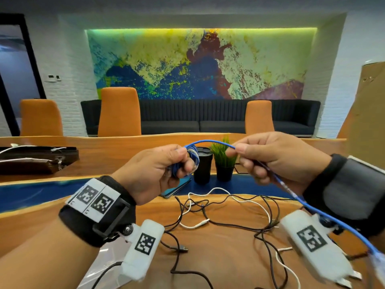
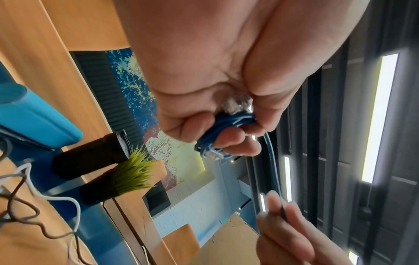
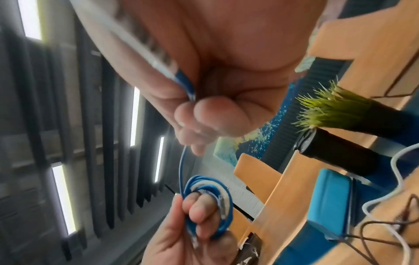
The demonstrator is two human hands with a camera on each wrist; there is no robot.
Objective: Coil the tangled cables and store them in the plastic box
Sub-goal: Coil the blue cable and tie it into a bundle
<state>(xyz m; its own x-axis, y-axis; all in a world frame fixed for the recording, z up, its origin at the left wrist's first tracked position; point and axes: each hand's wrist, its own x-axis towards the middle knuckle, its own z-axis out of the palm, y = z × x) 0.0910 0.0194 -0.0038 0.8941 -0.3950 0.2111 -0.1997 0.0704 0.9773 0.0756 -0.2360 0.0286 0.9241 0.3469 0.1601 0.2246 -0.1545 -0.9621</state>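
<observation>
My left hand [image 1: 166, 165] grips a small coil of blue cable [image 1: 192, 158], wound round its fingers; the coil [image 3: 207, 202] shows as several loops in the right wrist view, with a clear plug [image 2: 237, 104] tucked against the palm. A free length of the blue cable [image 1: 210, 142] arcs over to my right hand [image 1: 264, 157], which pinches it between thumb and forefinger. From there the cable's tail [image 1: 337, 221] runs down past my right wrist to a clear plug [image 1: 378, 265] at the lower right. Both hands are raised above the table. No plastic box is in view.
Tangled black cables [image 1: 260, 228] and white cables [image 1: 245, 200] lie on the wooden table [image 1: 218, 257] under my hands. A black cup [image 1: 203, 165], a small potted plant [image 1: 224, 161] and a phone [image 1: 177, 187] stand behind them. A dark case [image 1: 35, 159] sits at far left.
</observation>
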